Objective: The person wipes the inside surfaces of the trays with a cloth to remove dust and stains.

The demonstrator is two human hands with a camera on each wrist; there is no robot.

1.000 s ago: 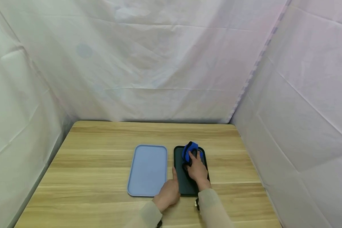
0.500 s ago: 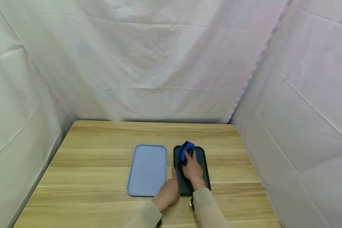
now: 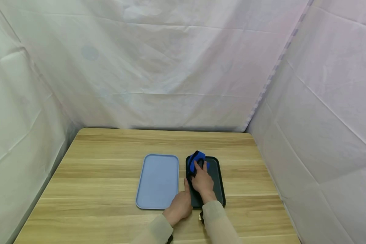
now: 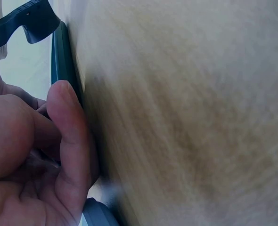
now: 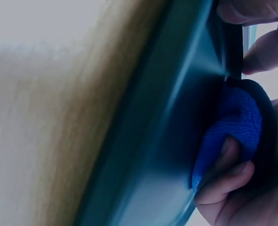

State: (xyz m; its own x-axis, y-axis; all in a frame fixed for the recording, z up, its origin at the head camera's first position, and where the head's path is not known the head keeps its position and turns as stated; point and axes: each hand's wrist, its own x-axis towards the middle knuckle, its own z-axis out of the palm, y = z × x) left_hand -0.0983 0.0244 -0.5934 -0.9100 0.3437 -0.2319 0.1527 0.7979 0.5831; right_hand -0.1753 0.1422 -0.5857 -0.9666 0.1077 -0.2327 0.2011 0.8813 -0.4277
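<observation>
A dark green tray (image 3: 215, 179) lies on the wooden table, right of a light blue tray. My right hand (image 3: 202, 182) holds a blue cloth with black edging (image 3: 199, 156) against the tray's surface, near its far left corner. In the right wrist view, fingers curl against the fuzzy blue cloth (image 5: 240, 113), just above the tray floor. My left hand (image 3: 180, 204) rests at the tray's near left corner, one finger stretched along the left rim. The left wrist view shows its other fingers bent beside the tray rim (image 4: 63, 52); their exact contact is partly hidden.
The light blue tray (image 3: 158, 183) lies close on the left, a narrow gap from the dark one. The wooden table (image 3: 103, 183) extends to both sides. White sheeting (image 3: 170, 67) hangs behind the table and along its left and right sides.
My right hand has slid the cloth leftward across the dark tray, from its right half to its left edge. The left hand and both trays stay in place.
</observation>
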